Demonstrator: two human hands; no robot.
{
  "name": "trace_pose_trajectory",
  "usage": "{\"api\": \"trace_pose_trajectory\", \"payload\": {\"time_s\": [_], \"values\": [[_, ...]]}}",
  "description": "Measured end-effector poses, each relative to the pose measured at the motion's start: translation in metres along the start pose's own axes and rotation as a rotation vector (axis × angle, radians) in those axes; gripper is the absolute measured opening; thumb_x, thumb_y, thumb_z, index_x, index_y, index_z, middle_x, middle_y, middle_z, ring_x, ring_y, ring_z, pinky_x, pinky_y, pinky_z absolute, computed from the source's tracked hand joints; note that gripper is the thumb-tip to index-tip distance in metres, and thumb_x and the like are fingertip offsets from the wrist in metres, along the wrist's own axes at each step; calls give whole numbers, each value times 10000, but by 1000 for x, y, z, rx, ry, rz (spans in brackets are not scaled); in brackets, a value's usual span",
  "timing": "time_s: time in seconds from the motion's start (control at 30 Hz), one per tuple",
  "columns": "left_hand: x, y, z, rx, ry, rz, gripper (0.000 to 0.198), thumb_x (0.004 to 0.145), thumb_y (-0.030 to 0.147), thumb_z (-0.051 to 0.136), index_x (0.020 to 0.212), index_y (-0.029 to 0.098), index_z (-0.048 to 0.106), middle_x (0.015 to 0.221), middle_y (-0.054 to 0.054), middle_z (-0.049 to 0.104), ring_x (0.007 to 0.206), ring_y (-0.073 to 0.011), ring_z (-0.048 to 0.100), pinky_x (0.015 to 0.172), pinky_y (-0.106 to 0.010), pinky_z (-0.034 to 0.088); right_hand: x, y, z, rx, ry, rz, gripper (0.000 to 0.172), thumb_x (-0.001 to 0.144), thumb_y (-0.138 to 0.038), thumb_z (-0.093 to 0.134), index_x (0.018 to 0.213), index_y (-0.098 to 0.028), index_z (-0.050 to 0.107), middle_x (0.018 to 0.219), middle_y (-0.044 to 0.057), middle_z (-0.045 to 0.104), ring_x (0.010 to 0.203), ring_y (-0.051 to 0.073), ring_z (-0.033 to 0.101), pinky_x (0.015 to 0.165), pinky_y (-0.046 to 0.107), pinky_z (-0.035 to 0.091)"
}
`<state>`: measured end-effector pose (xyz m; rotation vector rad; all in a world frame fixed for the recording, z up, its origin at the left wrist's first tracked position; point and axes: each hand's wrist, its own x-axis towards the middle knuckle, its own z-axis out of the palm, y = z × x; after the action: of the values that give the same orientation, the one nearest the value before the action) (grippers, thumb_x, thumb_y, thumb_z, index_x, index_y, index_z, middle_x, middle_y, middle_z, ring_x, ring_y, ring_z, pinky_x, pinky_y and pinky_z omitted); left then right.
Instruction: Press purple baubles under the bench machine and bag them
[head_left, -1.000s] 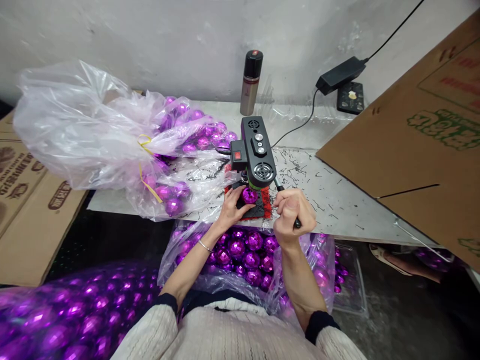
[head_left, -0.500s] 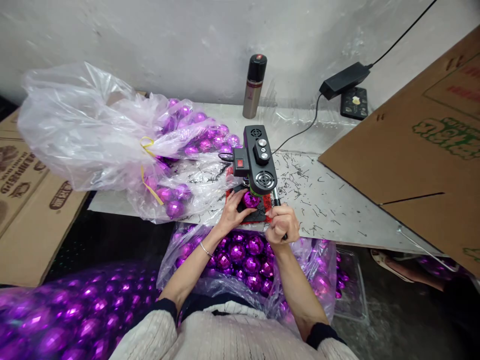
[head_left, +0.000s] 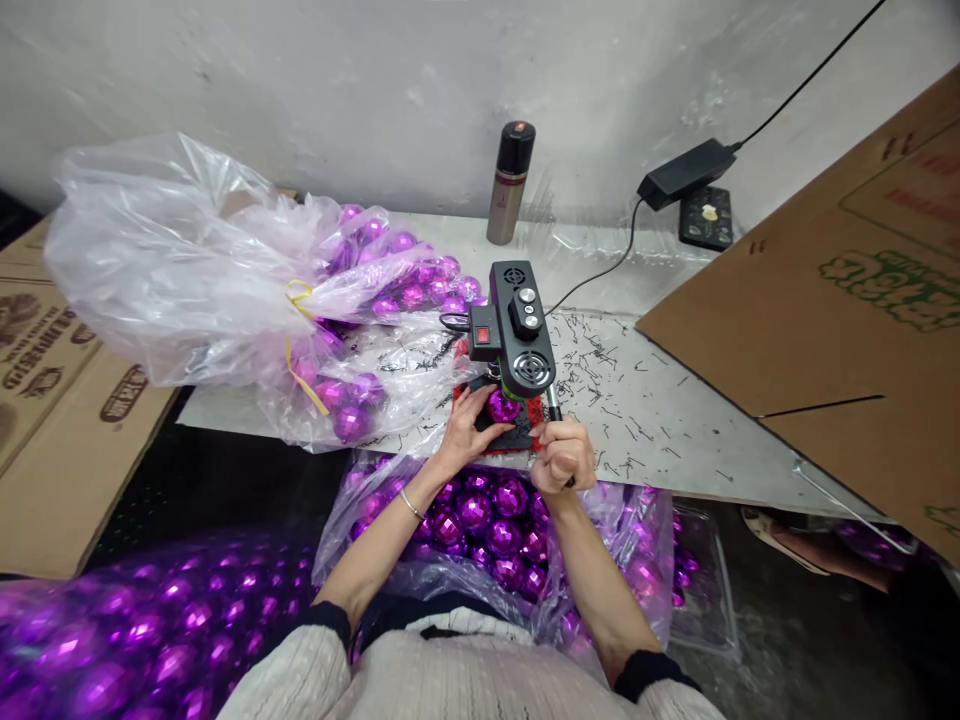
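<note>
My left hand [head_left: 466,432] holds a shiny purple faceted ball [head_left: 502,406] between thumb and fingers, under the front end of a black press machine [head_left: 517,330]. The ball sits over the machine's dark base plate [head_left: 516,438], which lies on a red mat [head_left: 535,410]. My right hand [head_left: 562,455] is wrapped round the machine's lever handle [head_left: 554,402], which slants down on the right side. Where the ball meets the machine's underside is hidden by the machine head.
Bags of purple balls lie left [head_left: 352,420] and at my lap [head_left: 476,515]. Dark thin bits litter the table [head_left: 622,400]. A spray can [head_left: 511,185], a power adapter [head_left: 686,173] and a phone-like black slab [head_left: 706,220] stand behind. A cardboard box [head_left: 832,290] leans right.
The whole view has shifted slightly, so things sit a little lower. Both hands keep their places, the left on the ball and the right on the lever handle.
</note>
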<state>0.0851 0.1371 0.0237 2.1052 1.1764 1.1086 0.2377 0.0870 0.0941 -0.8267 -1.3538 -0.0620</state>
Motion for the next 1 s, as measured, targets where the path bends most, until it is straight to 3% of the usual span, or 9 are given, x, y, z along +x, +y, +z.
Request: {"api": "trace_pose_trajectory", "payload": {"time_s": [0.23,0.37,0.53,0.7,0.83,0.9,1.0], "values": [[1,1,-1,-26,6,16,659,900,493,816,1448,196,602,1377,-165,728,1316,-321,686,1206,-555,479,-7,7,3,40,37,30,352,1062,-346,392,741,-258,508,685,-7,566,568,171,608,505,351,539],[4,4,-2,-27,-13,-23,642,900,486,816,1433,194,610,1390,-169,723,1335,-326,678,1204,-559,478,-7,8,3,-43,50,-26,368,1071,-336,378,726,-254,481,665,-20,561,551,165,642,564,364,550],[6,7,-4,-21,-20,-49,609,895,436,825,1416,197,619,1382,-169,729,1330,-329,684,1193,-568,486,-5,6,0,-117,-57,-104,387,1085,-316,363,719,-240,461,695,-19,590,573,151,686,608,348,536],[8,5,-1,-20,-6,-38,644,879,430,843,1421,173,611,1404,-182,718,1341,-330,678,1215,-578,461,28,-15,0,-89,9,16,395,1061,-269,432,668,-236,466,655,-10,589,561,136,598,532,309,454],[7,8,0,-113,21,-91,654,886,448,837,1439,181,611,1423,-176,709,1354,-319,671,1220,-554,468,66,-38,3,-91,10,160,429,1074,-294,449,651,-229,478,618,-20,544,575,128,567,568,306,452],[0,12,-9,-155,66,-127,675,894,470,825,1458,173,604,1441,-177,698,1366,-314,664,1204,-513,497,74,-43,4,-117,-2,203,468,1087,-358,433,637,-233,466,614,-18,518,588,134,572,588,318,467],[-24,21,-42,-179,65,-170,695,911,514,795,1487,181,596,1467,-158,685,1336,-296,685,1167,-453,541,71,-42,4,-146,-4,233,507,1089,-451,416,636,-239,498,620,-13,486,605,146,577,602,344,489]]}}
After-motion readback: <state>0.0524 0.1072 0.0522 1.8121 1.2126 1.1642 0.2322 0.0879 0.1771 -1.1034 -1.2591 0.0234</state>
